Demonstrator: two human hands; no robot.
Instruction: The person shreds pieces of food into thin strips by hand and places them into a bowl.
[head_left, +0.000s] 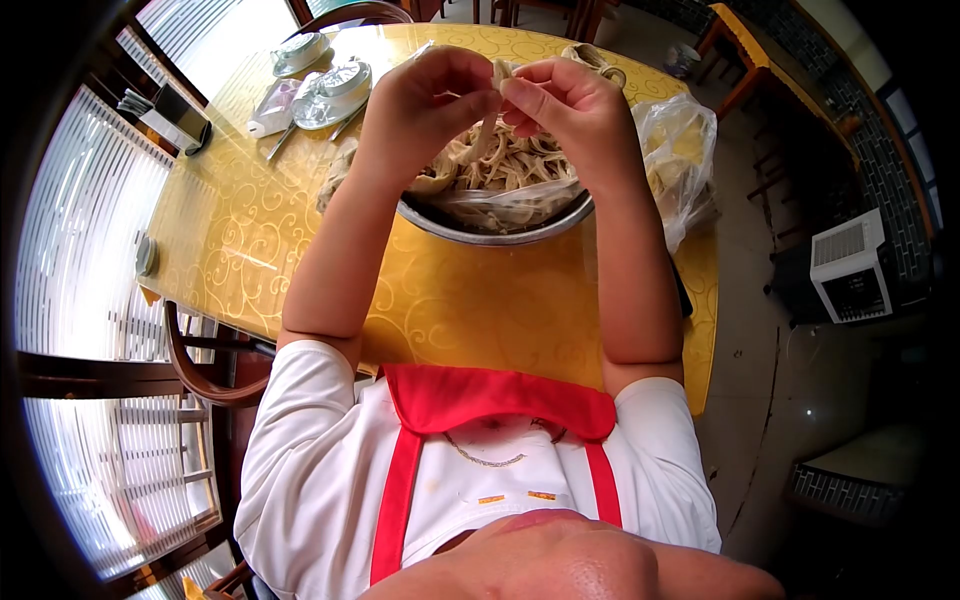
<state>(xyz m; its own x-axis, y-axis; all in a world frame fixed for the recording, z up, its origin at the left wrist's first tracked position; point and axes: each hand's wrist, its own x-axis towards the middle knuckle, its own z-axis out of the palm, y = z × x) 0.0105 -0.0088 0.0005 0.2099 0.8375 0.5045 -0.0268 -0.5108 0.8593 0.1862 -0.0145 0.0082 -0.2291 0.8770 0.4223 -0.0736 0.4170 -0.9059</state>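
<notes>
Both hands are raised over a metal bowl (500,240) on the table, their fingertips nearly meeting. A pale beige, soft-looking strip (487,138) is pinched between them and hangs down toward the bowl. My left hand (425,105) is closed, with thumb and fingers at the strip's upper end. My right hand (575,100) is closed too, its thumb and forefinger on the same end. In the bowl lies a heap of similar beige strips (530,165). Clear plastic film (515,205) lines the near side of the bowl. What kind of food the strips are, I cannot tell.
A clear plastic bag (690,135) with pale contents stands right of the bowl. Wrapped tableware (340,85) and another dish set (298,52) sit at the back left of the yellow table (470,310). A wooden chair (205,390) is at the left edge.
</notes>
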